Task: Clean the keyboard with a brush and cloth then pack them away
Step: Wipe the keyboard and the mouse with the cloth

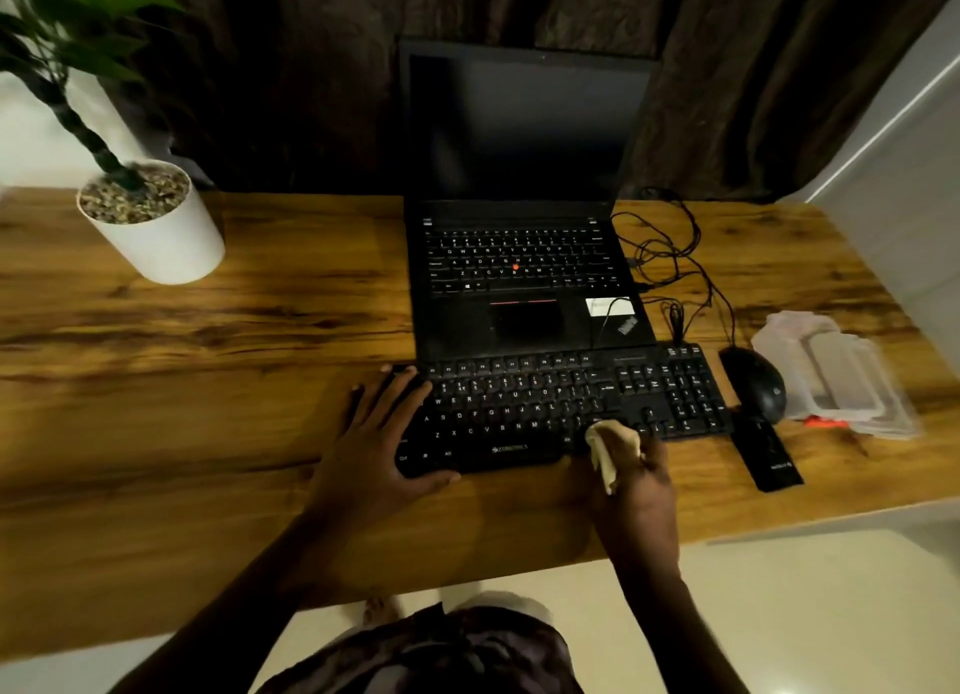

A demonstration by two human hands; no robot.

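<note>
Near the worktop's front edge: keyboard [561,407]. Left hand [387,433] flat, fingers spread, steadying its left end. Right hand [636,478] fingers pinch cloth [610,446] against lower right keys. Judged: wiping step; next, sweep cloth along rows. Brush not identifiable.

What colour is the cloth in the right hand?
Pale cream; the cloth shows in the head view.
</note>
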